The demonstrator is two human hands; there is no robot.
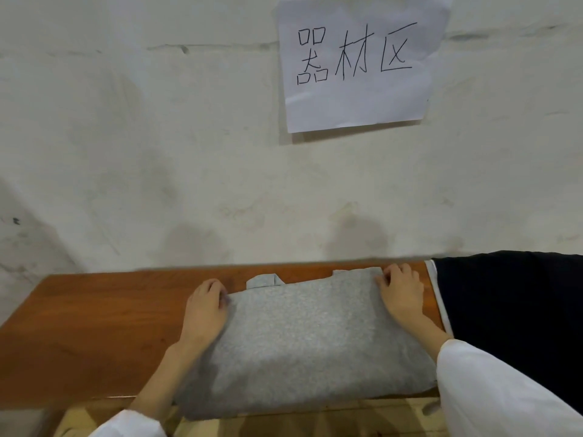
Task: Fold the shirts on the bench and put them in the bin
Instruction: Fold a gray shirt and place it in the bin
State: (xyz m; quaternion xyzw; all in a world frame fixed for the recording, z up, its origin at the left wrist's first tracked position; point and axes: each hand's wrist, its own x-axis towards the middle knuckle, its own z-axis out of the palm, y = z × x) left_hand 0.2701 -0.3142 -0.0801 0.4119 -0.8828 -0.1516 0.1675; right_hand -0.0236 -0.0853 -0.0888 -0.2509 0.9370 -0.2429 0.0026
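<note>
Grey heathered shirt (pixel 303 335), folded rectangle

- A grey shirt (pixel 303 339) lies folded on the wooden bench (pixel 79 326) in the lower middle of the frame, its near edge hanging over the bench's front.
- The left hand (pixel 205 307) grips the shirt's far left corner, fingers curled.
- The right hand (pixel 400 294) grips the far right corner likewise.
- A dark garment (pixel 511 310) with a pale edge lies at the right, just beside that hand.
- A handwritten paper sign (pixel 356 99) hangs on the wall (pixel 157 152), upper right.
</note>
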